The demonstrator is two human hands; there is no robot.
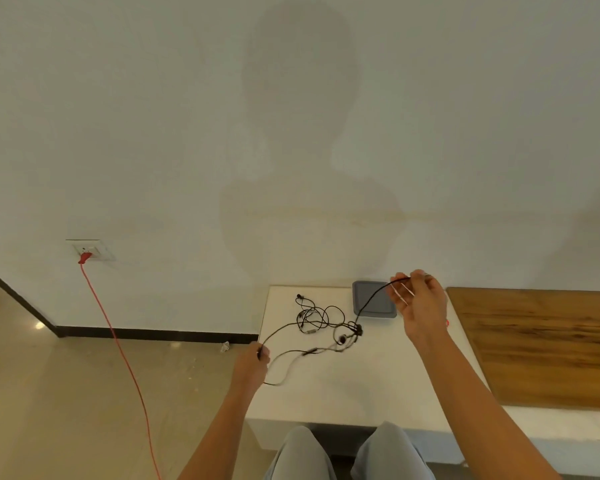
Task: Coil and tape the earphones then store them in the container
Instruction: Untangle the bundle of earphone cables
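Tangled black earphones [321, 318] lie on the white table [361, 382], with loops and earbuds near its far middle. My left hand [253, 363] grips one stretch of the cord at the table's left edge. My right hand [418, 303] is raised above the table's far right and pinches another end of the cord, which runs taut down to the tangle. A grey square container [373, 299] with its lid on sits at the far edge, partly behind my right hand. No tape is in view.
A wooden board [541, 344] covers the table's right part. A red cable [118, 344] runs from a wall socket [90, 250] down across the floor at left. My knees [343, 452] are under the table's near edge. The wall stands right behind the table.
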